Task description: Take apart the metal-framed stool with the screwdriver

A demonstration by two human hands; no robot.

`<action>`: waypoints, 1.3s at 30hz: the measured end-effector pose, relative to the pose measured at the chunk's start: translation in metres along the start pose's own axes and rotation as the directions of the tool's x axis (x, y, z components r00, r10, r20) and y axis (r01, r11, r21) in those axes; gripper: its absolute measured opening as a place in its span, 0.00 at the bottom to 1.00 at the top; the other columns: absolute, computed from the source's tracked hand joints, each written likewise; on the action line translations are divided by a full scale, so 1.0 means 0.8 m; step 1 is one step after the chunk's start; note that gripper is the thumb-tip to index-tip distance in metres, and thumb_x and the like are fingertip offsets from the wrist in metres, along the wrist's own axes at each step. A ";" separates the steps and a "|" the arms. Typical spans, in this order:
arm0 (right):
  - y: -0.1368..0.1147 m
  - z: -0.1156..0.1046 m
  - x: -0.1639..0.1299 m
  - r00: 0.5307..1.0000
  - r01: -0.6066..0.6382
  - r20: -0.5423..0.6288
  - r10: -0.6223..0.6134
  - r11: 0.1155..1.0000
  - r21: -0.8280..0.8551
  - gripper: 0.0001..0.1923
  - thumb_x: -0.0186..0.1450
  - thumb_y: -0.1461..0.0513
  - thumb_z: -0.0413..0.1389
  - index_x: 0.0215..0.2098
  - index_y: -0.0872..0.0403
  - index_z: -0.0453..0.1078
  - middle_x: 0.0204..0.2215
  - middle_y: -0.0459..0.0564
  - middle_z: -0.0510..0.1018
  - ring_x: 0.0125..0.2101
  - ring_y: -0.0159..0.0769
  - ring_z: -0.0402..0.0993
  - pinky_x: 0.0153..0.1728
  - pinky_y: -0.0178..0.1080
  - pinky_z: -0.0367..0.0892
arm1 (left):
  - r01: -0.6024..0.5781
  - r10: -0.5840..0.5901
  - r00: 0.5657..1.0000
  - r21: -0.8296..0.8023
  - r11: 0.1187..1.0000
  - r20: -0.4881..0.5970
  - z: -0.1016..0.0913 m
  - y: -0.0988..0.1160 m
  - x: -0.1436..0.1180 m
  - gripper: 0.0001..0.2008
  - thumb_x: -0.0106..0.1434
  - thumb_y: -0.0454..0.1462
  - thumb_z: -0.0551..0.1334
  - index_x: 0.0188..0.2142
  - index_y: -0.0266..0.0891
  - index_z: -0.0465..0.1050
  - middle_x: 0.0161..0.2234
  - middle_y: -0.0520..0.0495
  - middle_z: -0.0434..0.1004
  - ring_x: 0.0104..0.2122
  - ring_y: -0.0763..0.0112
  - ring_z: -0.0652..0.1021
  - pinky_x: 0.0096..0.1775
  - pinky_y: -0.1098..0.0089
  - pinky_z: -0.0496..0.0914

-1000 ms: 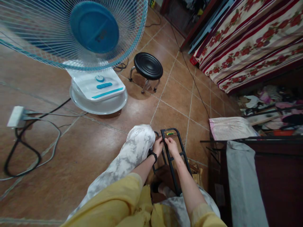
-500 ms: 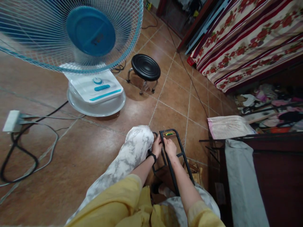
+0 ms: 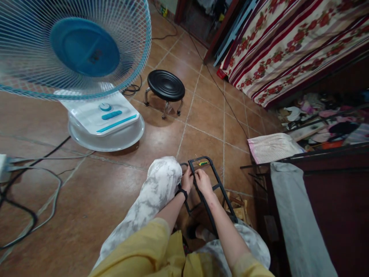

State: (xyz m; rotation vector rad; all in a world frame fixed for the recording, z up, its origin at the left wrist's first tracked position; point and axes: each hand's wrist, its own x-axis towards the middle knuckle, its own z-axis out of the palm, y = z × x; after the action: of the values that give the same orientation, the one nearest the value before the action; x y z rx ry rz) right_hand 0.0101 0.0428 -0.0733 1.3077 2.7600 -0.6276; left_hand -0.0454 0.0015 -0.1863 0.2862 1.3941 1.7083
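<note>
Brown tiled floor (image 3: 95, 192) underfoot. Nearest, left hand (image 3: 187, 179) and right hand (image 3: 203, 181) pinch the top rails of a black metal frame (image 3: 215, 187) propped beside the knee (image 3: 163, 173); it looks rigid, light. Beyond stand a stool (image 3: 166, 85) and a fan (image 3: 86, 65).

Black frame (image 3: 215, 187), blue-and-white fan (image 3: 86, 57), black stool (image 3: 165, 85), white marbled trousers (image 3: 155, 196), yellow sleeves (image 3: 144, 250).

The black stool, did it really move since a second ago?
No. The black stool slid left in the picture, but so did the fan base and the floor tile lines beside it, so only the camera turned.
</note>
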 end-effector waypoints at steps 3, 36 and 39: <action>0.001 0.004 0.004 1.000 0.009 0.002 -0.009 0.998 -0.068 0.09 0.66 0.63 0.45 0.39 0.53 0.67 0.37 0.51 0.75 0.39 0.35 0.71 0.38 0.34 0.62 | -0.070 0.069 0.997 0.039 0.997 0.038 0.000 -0.003 0.003 0.33 0.54 0.25 0.55 0.60 0.41 0.57 0.50 0.45 0.74 0.49 0.67 0.74 0.52 0.64 0.66; -0.018 -0.007 0.000 0.985 -0.147 0.046 0.166 0.949 -0.279 0.16 0.70 0.54 0.40 0.46 0.54 0.63 0.41 0.55 0.76 0.39 0.38 0.74 0.37 0.37 0.63 | -0.013 0.020 1.000 0.493 0.870 -0.009 -0.005 0.036 -0.010 0.43 0.56 0.30 0.57 0.65 0.43 0.32 0.39 0.48 0.80 0.36 0.69 0.78 0.38 0.73 0.66; -0.018 -0.009 0.002 0.988 -0.083 0.097 0.118 0.946 -0.313 0.13 0.70 0.58 0.42 0.44 0.54 0.65 0.41 0.55 0.76 0.40 0.38 0.74 0.39 0.36 0.63 | -0.012 0.022 1.000 0.505 0.863 -0.014 -0.003 0.041 -0.011 0.43 0.57 0.29 0.57 0.65 0.41 0.32 0.37 0.48 0.80 0.35 0.69 0.78 0.38 0.73 0.66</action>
State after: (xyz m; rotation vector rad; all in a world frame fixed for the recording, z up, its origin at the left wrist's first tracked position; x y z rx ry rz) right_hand -0.0006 0.0388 -0.0623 1.2865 2.5484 -0.2415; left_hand -0.0575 -0.0062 -0.1555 0.5745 1.8485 1.3306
